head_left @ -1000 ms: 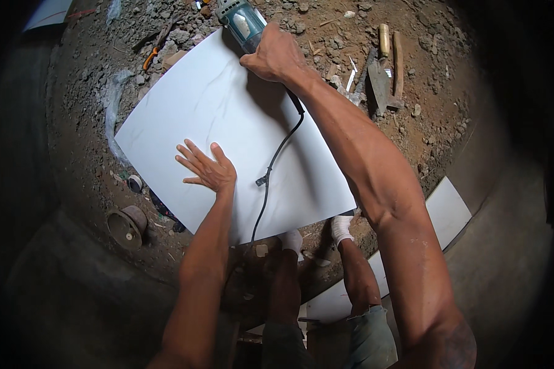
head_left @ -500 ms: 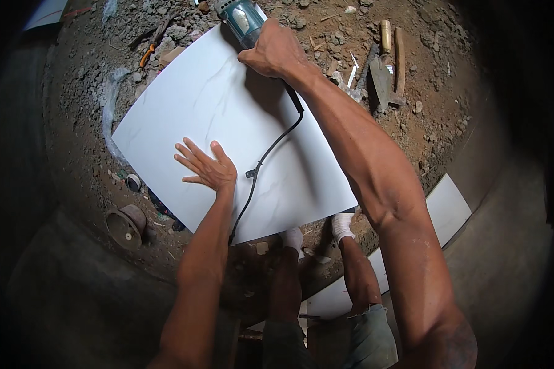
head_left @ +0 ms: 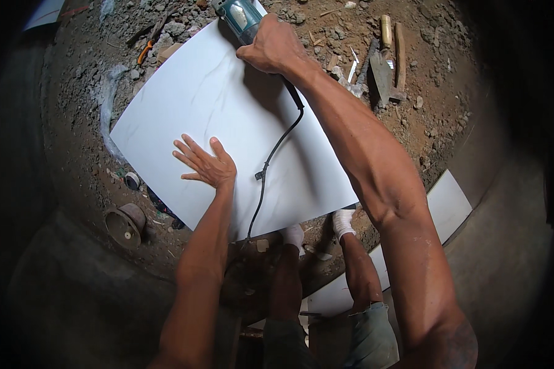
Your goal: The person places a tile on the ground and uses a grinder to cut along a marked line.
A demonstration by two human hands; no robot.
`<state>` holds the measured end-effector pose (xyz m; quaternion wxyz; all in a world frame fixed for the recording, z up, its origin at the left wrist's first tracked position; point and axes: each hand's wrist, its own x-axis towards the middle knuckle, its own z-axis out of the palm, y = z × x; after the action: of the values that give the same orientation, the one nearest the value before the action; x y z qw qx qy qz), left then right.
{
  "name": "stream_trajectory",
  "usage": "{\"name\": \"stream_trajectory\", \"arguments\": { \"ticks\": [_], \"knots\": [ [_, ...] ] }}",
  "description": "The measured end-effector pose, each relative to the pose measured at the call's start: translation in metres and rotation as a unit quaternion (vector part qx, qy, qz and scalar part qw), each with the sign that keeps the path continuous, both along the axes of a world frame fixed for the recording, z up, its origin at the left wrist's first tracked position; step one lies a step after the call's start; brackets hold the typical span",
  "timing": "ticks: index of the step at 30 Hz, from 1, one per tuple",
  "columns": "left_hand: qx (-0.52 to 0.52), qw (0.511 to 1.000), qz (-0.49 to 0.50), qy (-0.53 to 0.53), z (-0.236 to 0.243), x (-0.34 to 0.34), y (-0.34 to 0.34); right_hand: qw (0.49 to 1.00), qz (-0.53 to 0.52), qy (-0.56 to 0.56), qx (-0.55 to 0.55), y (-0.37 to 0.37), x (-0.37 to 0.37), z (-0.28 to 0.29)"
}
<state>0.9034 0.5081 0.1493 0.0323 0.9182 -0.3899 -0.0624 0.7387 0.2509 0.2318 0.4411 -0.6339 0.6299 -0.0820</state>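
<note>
**Steady hold, slight shift**

The left hand (head_left: 208, 165) is lying palm down on the near-left part of the white tile (head_left: 228, 117), fingers spread wide and gripping nothing. The right hand (head_left: 274, 48) is wrapping closely around a teal power tool (head_left: 243, 21) at the tile's far end — whether a finger is pressing a switch cannot be told, and the tool's upper end is running out of view. Over the last second both hands are keeping their places on the tile, whereas the black cord (head_left: 281, 140) is swinging left and then partway back, carrying its small black clip (head_left: 259, 176). The tile, then, is apparently being braced while the tool is being steadied — though the loose cord is still crossing the white surface. Farther out, to the right, a trowel (head_left: 381, 77) and a wooden-handled hammer (head_left: 400, 58) are lying side by side on the rubble-strewn ground (head_left: 437, 117).
</note>
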Motion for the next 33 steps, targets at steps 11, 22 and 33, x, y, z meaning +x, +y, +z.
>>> {"name": "stream_trajectory", "arguments": {
  "ticks": [11,22,33],
  "knots": [
    [0.001,1.000,0.003,0.009,0.002,0.000,0.001,0.996,-0.014,0.005,-0.089,0.003,0.002,-0.008],
    [-0.007,1.000,-0.007,-0.006,0.000,0.000,0.000,1.000,-0.009,0.006,-0.008,0.002,0.002,-0.001],
    [-0.010,1.000,-0.009,-0.010,0.000,0.000,0.001,1.000,-0.010,0.007,-0.019,0.002,0.002,-0.001]
  ]
}}
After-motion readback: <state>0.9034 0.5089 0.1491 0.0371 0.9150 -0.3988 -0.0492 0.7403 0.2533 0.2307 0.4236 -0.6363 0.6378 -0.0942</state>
